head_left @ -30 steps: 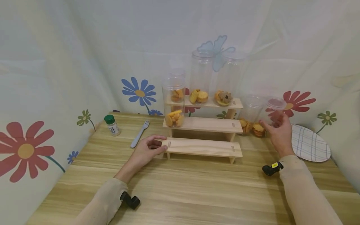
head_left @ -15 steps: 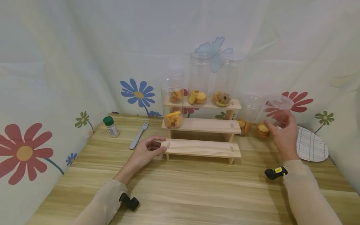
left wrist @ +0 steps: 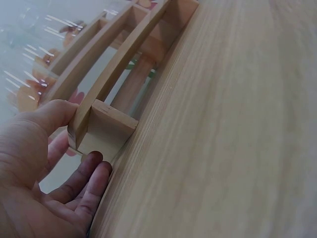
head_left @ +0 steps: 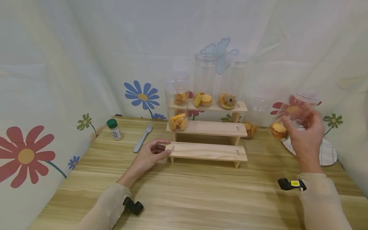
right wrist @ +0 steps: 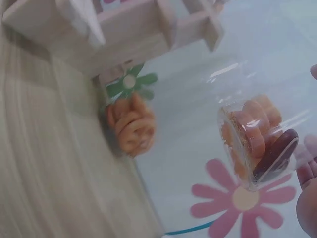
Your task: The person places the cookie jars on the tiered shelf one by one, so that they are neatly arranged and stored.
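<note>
My right hand [head_left: 309, 137] grips a clear plastic jar [head_left: 297, 110], raised and tilted at the right. Round cookies [head_left: 279, 130] lie at the jar's bottom; a dark brown one [right wrist: 277, 153] shows among them in the right wrist view. My left hand [head_left: 150, 153] holds the left end of the lowest step of a three-tier wooden shelf [head_left: 208, 150], thumb and index finger at its corners. A second jar [head_left: 254, 118] with cookies stands on the table right of the shelf. On the middle tier's left end is a jar [head_left: 177, 103] of orange-yellow pieces.
Several clear jars, one with round cookies [head_left: 204, 99], stand on the top tier. A green-capped shaker [head_left: 115, 130] and a grey-blue fork [head_left: 142, 139] lie to the left. Behind my right hand is a checked oval mat [head_left: 327, 153]. A flowered curtain [head_left: 86, 64] encloses the table.
My right hand has lifted the jar off the table beside the other jar and carried it right, tilting it. My left hand has stayed on the shelf end.
</note>
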A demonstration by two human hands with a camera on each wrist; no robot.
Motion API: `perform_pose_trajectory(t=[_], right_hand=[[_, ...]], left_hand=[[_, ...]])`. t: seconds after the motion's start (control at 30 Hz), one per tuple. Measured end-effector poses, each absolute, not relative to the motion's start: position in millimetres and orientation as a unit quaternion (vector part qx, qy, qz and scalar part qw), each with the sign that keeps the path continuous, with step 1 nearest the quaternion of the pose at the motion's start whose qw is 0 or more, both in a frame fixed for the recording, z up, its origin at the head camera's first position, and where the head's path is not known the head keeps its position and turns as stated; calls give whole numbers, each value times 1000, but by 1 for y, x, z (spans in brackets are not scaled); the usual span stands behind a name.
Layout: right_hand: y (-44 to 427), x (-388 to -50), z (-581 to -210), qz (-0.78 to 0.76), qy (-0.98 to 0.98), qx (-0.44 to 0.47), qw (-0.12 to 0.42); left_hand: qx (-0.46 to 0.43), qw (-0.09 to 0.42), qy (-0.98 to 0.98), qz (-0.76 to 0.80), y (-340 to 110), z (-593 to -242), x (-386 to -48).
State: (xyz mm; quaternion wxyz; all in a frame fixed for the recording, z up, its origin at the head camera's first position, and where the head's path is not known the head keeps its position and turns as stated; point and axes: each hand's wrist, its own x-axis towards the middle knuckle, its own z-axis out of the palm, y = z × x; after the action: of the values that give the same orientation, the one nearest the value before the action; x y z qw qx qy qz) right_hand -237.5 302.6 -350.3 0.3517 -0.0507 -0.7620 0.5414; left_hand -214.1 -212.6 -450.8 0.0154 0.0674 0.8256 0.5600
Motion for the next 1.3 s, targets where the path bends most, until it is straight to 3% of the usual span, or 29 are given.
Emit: perform_pose_trajectory(t=[0.23,0.47,0.97,1.3], right_hand=[[287,-222,-333,523,-770,-28,365],[274,-220,-324,522,-756,57,389],[253,-219,-322,537,-757,85,363],[202,-231,-320,553,-763,133,308]], left_hand=[[69,15,825,560,-213,-451,-214],[66,10,825,561,-214,-452,-215],[68,9,828,556,-211,-453,-214],[70,6,830,554,-212,-453,-214]])
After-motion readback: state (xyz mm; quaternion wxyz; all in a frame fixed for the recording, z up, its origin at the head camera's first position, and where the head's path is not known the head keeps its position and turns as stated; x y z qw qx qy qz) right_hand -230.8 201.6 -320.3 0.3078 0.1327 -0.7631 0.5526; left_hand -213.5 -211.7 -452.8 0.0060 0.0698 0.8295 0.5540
